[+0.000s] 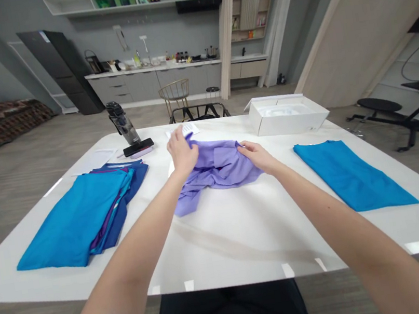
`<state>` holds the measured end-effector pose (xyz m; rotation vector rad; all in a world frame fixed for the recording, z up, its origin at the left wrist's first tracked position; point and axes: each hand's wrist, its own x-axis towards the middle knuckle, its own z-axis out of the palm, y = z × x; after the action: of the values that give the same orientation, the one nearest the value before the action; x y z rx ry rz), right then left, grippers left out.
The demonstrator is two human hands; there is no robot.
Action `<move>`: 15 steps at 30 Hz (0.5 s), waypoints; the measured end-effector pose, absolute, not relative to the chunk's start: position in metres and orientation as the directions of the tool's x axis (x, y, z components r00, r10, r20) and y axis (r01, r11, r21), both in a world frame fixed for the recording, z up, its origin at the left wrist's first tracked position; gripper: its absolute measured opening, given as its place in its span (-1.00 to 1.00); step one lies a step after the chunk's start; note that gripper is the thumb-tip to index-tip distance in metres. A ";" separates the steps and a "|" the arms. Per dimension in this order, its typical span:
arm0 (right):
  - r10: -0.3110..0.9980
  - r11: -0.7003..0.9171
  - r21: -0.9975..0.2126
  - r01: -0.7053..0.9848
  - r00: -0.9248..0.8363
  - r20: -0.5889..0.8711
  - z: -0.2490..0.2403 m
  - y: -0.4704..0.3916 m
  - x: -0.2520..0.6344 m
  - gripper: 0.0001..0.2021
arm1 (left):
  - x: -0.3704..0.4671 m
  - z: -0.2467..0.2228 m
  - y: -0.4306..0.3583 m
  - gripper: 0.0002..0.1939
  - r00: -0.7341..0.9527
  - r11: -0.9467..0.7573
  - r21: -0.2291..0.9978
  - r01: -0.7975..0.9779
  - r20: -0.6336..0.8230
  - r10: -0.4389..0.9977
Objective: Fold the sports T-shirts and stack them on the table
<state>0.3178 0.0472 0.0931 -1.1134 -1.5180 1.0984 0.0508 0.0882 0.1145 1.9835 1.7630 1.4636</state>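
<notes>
1. A crumpled lavender, thin-fabric cloth (230,167) lay at the centre of the frame, on a glossy white table (242,246), its loose corner trailing toward the lower left.
2. The right hand (257,156), right of centre, had thumb and fingers closed in a pinch on the cloth's upper right edge.
3. The left hand (183,151), just left of centre, was at the cloth's upper left end, fingers curved and thumb apart from them, with a purple tip showing beside them; how firmly they gripped it, I could not tell.
4. At the left of the frame lay a stack of folded bright-blue, purple and navy fabric (72,217).
5. At the right lay a single folded bright-blue fabric piece (354,175), apart from the right hand.
6. An open white cardboard box (289,121) sat at the table's far edge, right of centre.
7. A black upright appliance with a clear body (124,125) stood left of centre, behind the stack.
</notes>
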 end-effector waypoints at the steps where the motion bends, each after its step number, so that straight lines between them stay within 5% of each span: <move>1: 0.962 0.195 -0.970 0.145 -0.218 0.161 0.099 0.044 0.313 -0.58 | 0.059 0.111 0.083 -0.24 0.043 -0.417 0.558 0.717 0.562 0.826; 4: 0.938 0.188 -0.970 0.152 -0.320 0.132 0.108 0.037 0.302 -0.58 | 0.081 0.104 0.080 -0.46 0.450 -0.590 0.528 0.611 0.382 0.807; 6: 0.939 0.198 -0.958 0.207 -0.322 0.125 0.110 0.034 0.300 -0.60 | 0.089 0.102 0.085 -0.68 0.526 -0.577 0.618 0.535 0.291 0.799; 12: 0.984 0.175 -0.695 0.697 -0.155 0.092 0.097 0.038 0.319 -0.89 | 0.088 0.109 0.093 -0.76 0.276 -0.527 0.771 0.357 0.452 0.848; 15: 0.999 0.041 -0.504 0.863 -0.048 -0.002 0.088 0.043 0.336 -0.84 | 0.087 0.118 0.088 -0.78 0.229 -0.555 0.759 0.341 0.505 0.832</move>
<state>0.3365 0.0433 0.0876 -1.8825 -1.9751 0.5361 0.0872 0.0880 0.1182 2.0095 1.0745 1.2983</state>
